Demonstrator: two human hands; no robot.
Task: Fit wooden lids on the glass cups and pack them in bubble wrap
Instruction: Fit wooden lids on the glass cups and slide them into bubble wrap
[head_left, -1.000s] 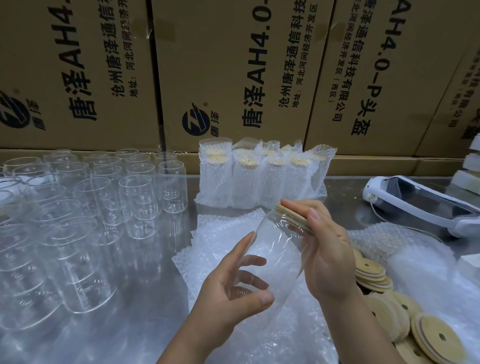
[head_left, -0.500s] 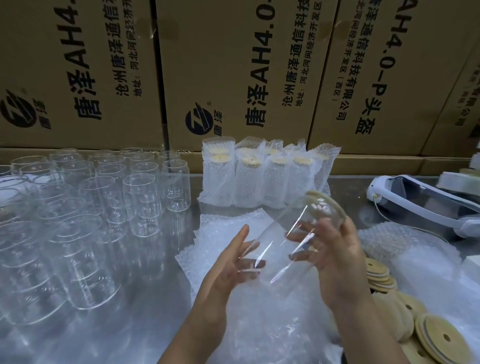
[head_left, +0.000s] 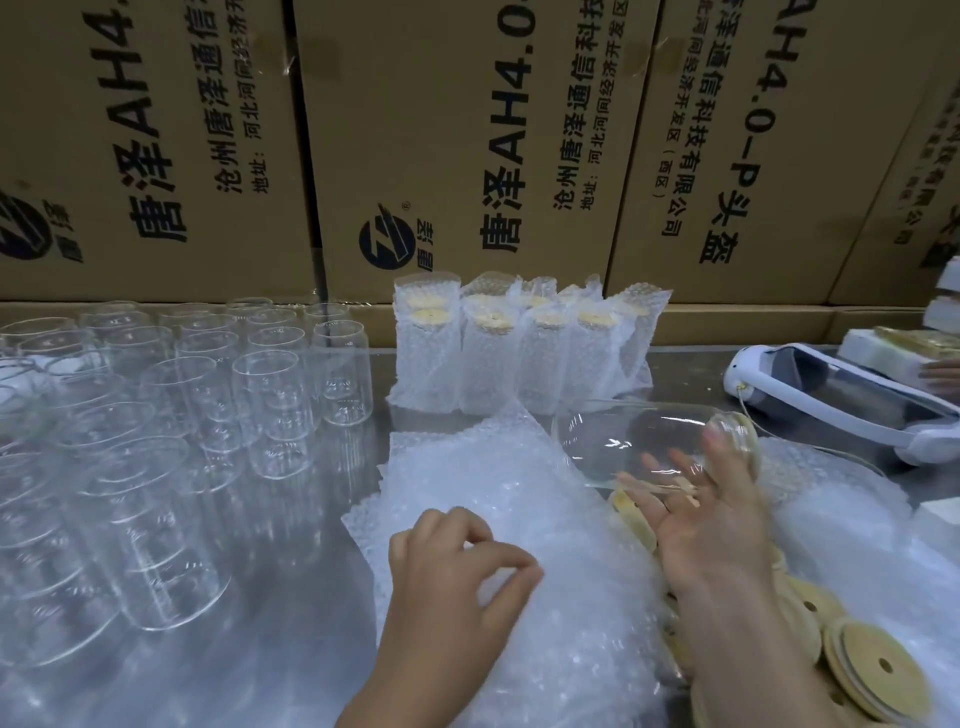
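The right hand (head_left: 717, 525) holds the glass cup (head_left: 634, 441) on its side above the bubble wrap (head_left: 467, 478) mid-tabletop, thumb hooked at the neck and fingers spread beneath. The cup's long axis runs left-right, wooden lid (head_left: 751, 441) rightward and base toward the left hand (head_left: 457, 566), which pinches the top sheet nearer the front edge.

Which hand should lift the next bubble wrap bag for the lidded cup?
Left. The left hand sits on the bubble wrap stack, fingers pinching at its top layer. The right hand is busy holding the lidded cup on its side.
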